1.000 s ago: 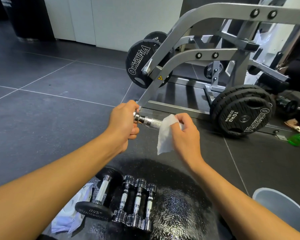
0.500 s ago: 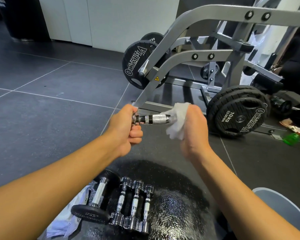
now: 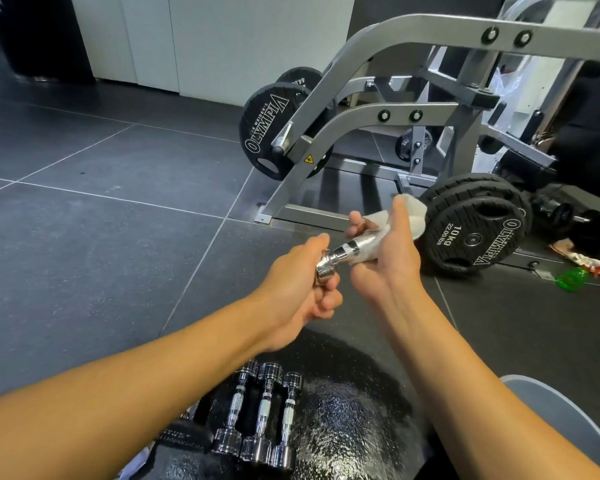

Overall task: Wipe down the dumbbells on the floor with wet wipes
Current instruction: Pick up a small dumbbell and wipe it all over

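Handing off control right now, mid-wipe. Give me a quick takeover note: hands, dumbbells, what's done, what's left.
Left hand: grips one chrome head of the small dumbbell, held in the air.
Right hand: holds the wet wipe wrapped round the dumbbell's far end.
On the black mat below: three chrome dumbbells side by side, plus a black dumbbell partly hidden by the left forearm.
Done: the held dumbbell is being wiped; whether the others are clean cannot be told.
Left: finish this one, set it down, wipe any not yet done.
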`<state>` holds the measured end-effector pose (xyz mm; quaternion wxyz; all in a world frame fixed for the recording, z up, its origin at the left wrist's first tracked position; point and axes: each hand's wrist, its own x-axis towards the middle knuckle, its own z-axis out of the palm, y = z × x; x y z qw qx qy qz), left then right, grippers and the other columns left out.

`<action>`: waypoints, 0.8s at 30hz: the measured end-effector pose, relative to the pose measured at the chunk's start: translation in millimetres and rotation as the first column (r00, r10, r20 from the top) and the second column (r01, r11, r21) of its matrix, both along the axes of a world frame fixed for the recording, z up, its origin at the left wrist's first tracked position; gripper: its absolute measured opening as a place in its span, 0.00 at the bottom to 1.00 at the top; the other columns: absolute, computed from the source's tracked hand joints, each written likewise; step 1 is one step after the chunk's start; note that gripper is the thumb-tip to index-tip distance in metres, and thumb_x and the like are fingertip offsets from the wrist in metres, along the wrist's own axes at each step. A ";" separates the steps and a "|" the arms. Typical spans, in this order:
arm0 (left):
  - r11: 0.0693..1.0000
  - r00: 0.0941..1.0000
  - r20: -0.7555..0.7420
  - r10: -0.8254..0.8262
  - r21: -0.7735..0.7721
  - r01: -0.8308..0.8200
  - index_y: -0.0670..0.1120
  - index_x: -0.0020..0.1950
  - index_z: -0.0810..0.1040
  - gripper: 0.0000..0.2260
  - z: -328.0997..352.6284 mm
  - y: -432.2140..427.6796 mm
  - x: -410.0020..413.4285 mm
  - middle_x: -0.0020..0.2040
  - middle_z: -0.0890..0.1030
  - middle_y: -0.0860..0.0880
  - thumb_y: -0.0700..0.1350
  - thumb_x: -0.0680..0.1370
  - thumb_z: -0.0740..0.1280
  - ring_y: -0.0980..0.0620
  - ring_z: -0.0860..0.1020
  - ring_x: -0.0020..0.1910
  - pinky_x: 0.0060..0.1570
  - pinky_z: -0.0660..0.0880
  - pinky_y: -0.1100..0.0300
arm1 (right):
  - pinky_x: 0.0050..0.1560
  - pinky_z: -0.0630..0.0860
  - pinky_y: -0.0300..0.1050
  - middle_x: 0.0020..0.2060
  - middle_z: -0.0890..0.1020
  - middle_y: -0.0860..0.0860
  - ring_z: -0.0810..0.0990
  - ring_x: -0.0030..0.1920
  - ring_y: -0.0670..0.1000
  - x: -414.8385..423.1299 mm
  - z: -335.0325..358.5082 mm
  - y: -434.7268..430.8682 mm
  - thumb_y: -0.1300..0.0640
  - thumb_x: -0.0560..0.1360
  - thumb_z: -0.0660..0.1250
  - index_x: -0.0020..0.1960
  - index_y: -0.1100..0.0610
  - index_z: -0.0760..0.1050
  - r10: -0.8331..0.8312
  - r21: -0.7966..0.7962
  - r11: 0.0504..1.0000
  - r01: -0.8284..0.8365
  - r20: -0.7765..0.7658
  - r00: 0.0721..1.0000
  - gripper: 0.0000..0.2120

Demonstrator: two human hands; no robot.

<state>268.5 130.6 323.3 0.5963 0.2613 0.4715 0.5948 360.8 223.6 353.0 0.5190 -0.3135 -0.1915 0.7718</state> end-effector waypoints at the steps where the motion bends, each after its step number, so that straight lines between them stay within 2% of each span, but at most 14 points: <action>1: 0.999 0.996 -0.088 -0.006 0.031 0.009 0.46 0.58 0.69 0.15 -1.5 -0.4 1.0 0.36 0.72 0.46 0.58 0.83 0.62 0.50 0.69 0.27 0.27 0.61 0.59 | 0.38 0.76 0.41 0.33 0.82 0.56 0.77 0.32 0.50 0.5 -2.2 -0.3 0.44 0.78 0.71 0.49 0.58 0.71 0.032 -0.021 0.999 -0.032 -0.017 0.999 0.17; 4: 0.994 0.925 -0.380 0.010 0.105 0.032 0.52 0.61 0.67 0.13 -3.4 -2.5 4.6 0.40 0.74 0.46 0.59 0.83 0.60 0.50 0.73 0.31 0.27 0.66 0.60 | 0.42 0.76 0.43 0.36 0.83 0.56 0.77 0.34 0.51 3.2 -6.9 -0.3 0.45 0.78 0.69 0.37 0.56 0.69 0.147 -0.033 0.988 -0.148 -0.032 0.989 0.19; 6: 0.989 0.877 -0.480 0.032 0.139 0.040 0.54 0.60 0.64 0.14 -5.0 -2.7 4.9 0.39 0.74 0.47 0.62 0.83 0.57 0.51 0.73 0.32 0.29 0.67 0.61 | 0.42 0.76 0.45 0.36 0.84 0.55 0.77 0.36 0.51 3.4 -8.8 -1.7 0.43 0.79 0.67 0.36 0.56 0.70 0.240 0.005 0.971 -0.240 -0.006 0.971 0.20; 7: 0.989 0.878 -0.477 0.040 0.143 0.033 0.53 0.60 0.64 0.15 -4.8 -2.6 4.4 0.39 0.74 0.47 0.63 0.83 0.56 0.51 0.73 0.31 0.28 0.67 0.62 | 0.40 0.76 0.46 0.38 0.84 0.55 0.78 0.37 0.52 2.1 -9.3 -4.5 0.41 0.79 0.67 0.38 0.57 0.72 0.295 0.043 0.954 -0.296 0.035 0.955 0.21; 9: 0.993 0.936 -0.348 0.060 0.112 -0.022 0.50 0.62 0.65 0.20 -3.1 -0.9 0.5 0.36 0.74 0.47 0.65 0.82 0.56 0.50 0.72 0.28 0.26 0.64 0.60 | 0.37 0.73 0.46 0.40 0.83 0.54 0.79 0.41 0.55 -2.4 -14.4 -7.1 0.38 0.78 0.66 0.41 0.58 0.79 0.382 0.116 0.910 -0.397 0.131 0.915 0.22; 10: 0.995 0.964 -0.256 0.069 0.093 -0.046 0.48 0.64 0.66 0.23 -2.0 0.9 -2.6 0.35 0.73 0.47 0.66 0.82 0.57 0.50 0.71 0.27 0.26 0.62 0.59 | 0.39 0.72 0.48 0.40 0.83 0.54 0.79 0.43 0.56 -4.1 -16.0 -8.2 0.38 0.78 0.66 0.43 0.58 0.81 0.415 0.144 0.889 -0.435 0.151 0.897 0.23; 12: 0.995 0.991 -0.120 0.060 0.081 -0.051 0.44 0.67 0.68 0.27 -2.4 4.5 -10.7 0.34 0.71 0.46 0.66 0.82 0.58 0.49 0.68 0.26 0.27 0.60 0.59 | 0.52 0.72 0.54 0.41 0.83 0.55 0.79 0.46 0.57 -4.9 -14.4 -10.1 0.41 0.77 0.68 0.49 0.59 0.83 0.463 0.178 0.860 -0.479 0.124 0.878 0.20; 13: 0.997 0.996 -0.085 0.036 0.078 -0.030 0.44 0.66 0.70 0.27 -3.7 5.2 -14.5 0.33 0.70 0.46 0.65 0.82 0.58 0.50 0.67 0.26 0.27 0.59 0.59 | 0.58 0.72 0.55 0.43 0.83 0.56 0.79 0.46 0.56 -3.6 -11.6 -10.8 0.43 0.77 0.70 0.52 0.60 0.82 0.466 0.187 0.862 -0.471 0.077 0.882 0.19; 14: 0.997 0.997 -0.071 0.002 0.071 0.003 0.44 0.63 0.72 0.26 -4.9 4.4 -17.4 0.33 0.70 0.46 0.65 0.82 0.58 0.50 0.66 0.26 0.27 0.60 0.60 | 0.60 0.73 0.53 0.45 0.82 0.56 0.79 0.46 0.55 -1.3 -8.8 -10.0 0.45 0.76 0.71 0.55 0.60 0.80 0.443 0.198 0.876 -0.439 0.027 0.896 0.18; 16: 0.996 0.993 -0.100 -0.055 0.070 0.062 0.44 0.60 0.70 0.24 -7.7 1.4 -20.3 0.33 0.71 0.46 0.65 0.82 0.58 0.49 0.66 0.26 0.28 0.60 0.59 | 0.49 0.78 0.48 0.43 0.81 0.53 0.79 0.41 0.53 3.5 -2.8 -7.1 0.49 0.76 0.71 0.51 0.58 0.79 0.363 0.249 0.906 -0.342 -0.044 0.931 0.12; 19: 0.989 0.966 -0.249 -0.060 0.114 0.091 0.46 0.64 0.66 0.22 -12.0 -2.9 -19.6 0.38 0.76 0.46 0.63 0.82 0.59 0.50 0.71 0.31 0.31 0.64 0.56 | 0.36 0.73 0.42 0.35 0.75 0.48 0.72 0.32 0.48 8.1 -0.6 -2.9 0.51 0.78 0.68 0.42 0.53 0.74 0.283 0.278 0.934 -0.226 -0.183 0.942 0.09; 21: 0.977 0.879 -0.476 -0.039 0.168 0.134 0.52 0.66 0.64 0.22 -14.5 -3.6 -19.3 0.42 0.78 0.48 0.65 0.81 0.60 0.51 0.74 0.36 0.38 0.70 0.51 | 0.32 0.69 0.40 0.30 0.70 0.46 0.67 0.27 0.46 9.8 -1.5 -0.3 0.51 0.79 0.67 0.39 0.53 0.71 0.243 0.236 0.954 -0.185 -0.247 0.938 0.12; 22: 0.965 0.784 -0.621 -0.012 0.199 0.172 0.54 0.67 0.62 0.23 -16.3 -4.3 -19.6 0.44 0.77 0.51 0.67 0.79 0.60 0.53 0.74 0.37 0.42 0.73 0.49 | 0.30 0.68 0.39 0.28 0.67 0.46 0.65 0.26 0.46 10.9 -2.9 0.6 0.51 0.79 0.67 0.36 0.52 0.70 0.228 0.213 0.961 -0.175 -0.257 0.939 0.14; 24: 0.932 0.504 -0.861 0.070 0.237 0.275 0.57 0.69 0.56 0.27 -18.9 -7.2 -22.5 0.47 0.75 0.53 0.69 0.77 0.59 0.54 0.73 0.39 0.45 0.73 0.50 | 0.28 0.65 0.38 0.26 0.64 0.45 0.62 0.25 0.46 11.2 -3.6 -0.2 0.50 0.79 0.68 0.33 0.52 0.69 0.199 0.175 0.972 -0.158 -0.252 0.947 0.17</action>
